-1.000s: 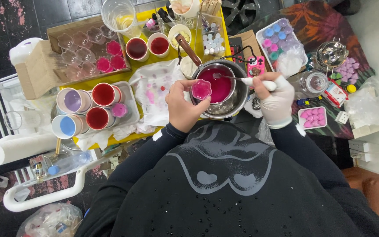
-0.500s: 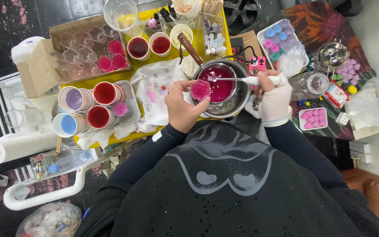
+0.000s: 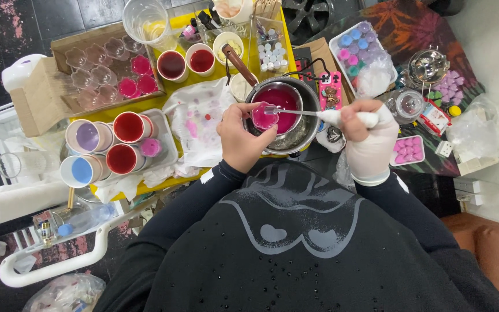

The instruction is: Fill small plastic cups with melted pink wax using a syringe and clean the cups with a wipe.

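1. The left hand [image 3: 239, 138] is closing its fingers around a small clear cup [image 3: 263, 117] of pink liquid, holding it just above the near rim of the metal pot [image 3: 295, 136], which is holding more of the same deep pink liquid
2. The right hand [image 3: 368, 141], wearing a white glove, is gripping the white handle of a slim tool [image 3: 319, 114] whose clear tip is reaching into the cup; whether it is a dropper or a stirrer is too small to tell
3. To work well here, the cup is best being kept level and over the pot, so any drip is falling back into the pot and not onto the stained cloth [image 3: 197, 124] just beside it
4. The tool tip is likely needing small, gentle moves, since the cup is looking nearly full
5. The pot's wooden handle [image 3: 239, 62] is sticking up and away behind the cup, close enough for a knuckle to knock
6. Paper cups of red, blue and lilac liquid [image 3: 108, 147] are crowding the tray to the left, well apart from the hands
7. A cardboard box of clear moulds [image 3: 108, 72], some filled pink, is sitting farther left
8. A pink mould tray [image 3: 408, 151] is lying just beside the gloved wrist
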